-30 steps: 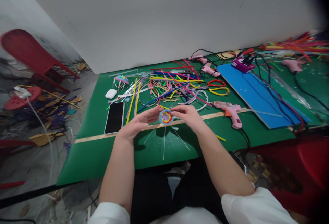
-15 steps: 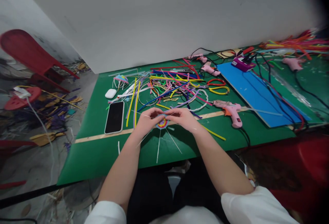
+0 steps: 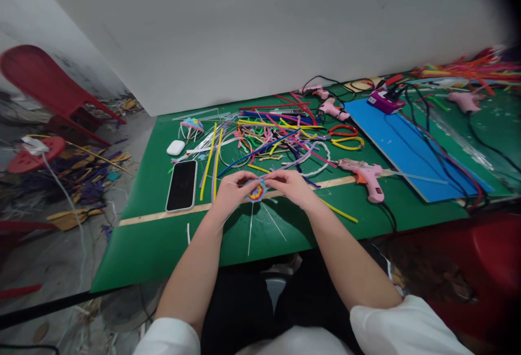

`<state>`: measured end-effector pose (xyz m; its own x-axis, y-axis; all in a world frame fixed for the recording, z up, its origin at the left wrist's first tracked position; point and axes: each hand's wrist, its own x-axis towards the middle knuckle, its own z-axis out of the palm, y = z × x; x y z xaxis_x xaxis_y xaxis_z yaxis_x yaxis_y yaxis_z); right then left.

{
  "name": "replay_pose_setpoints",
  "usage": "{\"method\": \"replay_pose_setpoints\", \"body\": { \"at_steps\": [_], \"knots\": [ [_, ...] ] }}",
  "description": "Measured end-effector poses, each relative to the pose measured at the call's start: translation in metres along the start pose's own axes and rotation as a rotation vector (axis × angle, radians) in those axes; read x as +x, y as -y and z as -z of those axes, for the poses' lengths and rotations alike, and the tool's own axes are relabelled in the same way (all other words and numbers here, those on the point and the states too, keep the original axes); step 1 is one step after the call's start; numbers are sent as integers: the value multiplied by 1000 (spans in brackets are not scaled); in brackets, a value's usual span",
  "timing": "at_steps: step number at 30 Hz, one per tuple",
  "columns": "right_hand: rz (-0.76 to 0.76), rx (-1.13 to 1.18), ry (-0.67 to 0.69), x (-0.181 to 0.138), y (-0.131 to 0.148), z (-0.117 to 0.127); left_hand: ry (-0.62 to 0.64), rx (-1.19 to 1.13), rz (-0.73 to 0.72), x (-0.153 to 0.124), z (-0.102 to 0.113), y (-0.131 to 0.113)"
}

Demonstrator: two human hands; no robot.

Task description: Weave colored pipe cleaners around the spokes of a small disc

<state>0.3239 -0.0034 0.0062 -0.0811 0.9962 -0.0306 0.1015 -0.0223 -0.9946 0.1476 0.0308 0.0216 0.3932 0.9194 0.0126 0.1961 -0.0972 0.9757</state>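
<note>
The left hand (image 3: 231, 193) and right hand (image 3: 291, 188) both pinch the rim of a small, colourful disc (image 3: 257, 192), which is between them. Thin, pale spokes (image 3: 249, 231) fan from it toward the body; a forearm brushing one could bend it, and uneven pinching might warp the disc. Beyond the right hand, a pink glue gun (image 3: 369, 177) lies on the green surface (image 3: 138, 254); if hot, it could burn a straying wrist. Farther ahead, tangled fuzzy stems (image 3: 264, 140) could snag spoke ends if the disc is pushed forward.
</note>
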Motion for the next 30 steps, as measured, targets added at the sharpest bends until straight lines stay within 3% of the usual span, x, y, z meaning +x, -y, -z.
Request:
{"method": "replay_pose_setpoints", "body": {
  "at_steps": [15, 30],
  "knots": [
    [11, 122, 9, 1, -3, -7, -66, 40, -33, 2, 1, 3],
    [41, 48, -76, 0, 3, -8, 14, -12, 21, -1, 0, -5]
  ]
}}
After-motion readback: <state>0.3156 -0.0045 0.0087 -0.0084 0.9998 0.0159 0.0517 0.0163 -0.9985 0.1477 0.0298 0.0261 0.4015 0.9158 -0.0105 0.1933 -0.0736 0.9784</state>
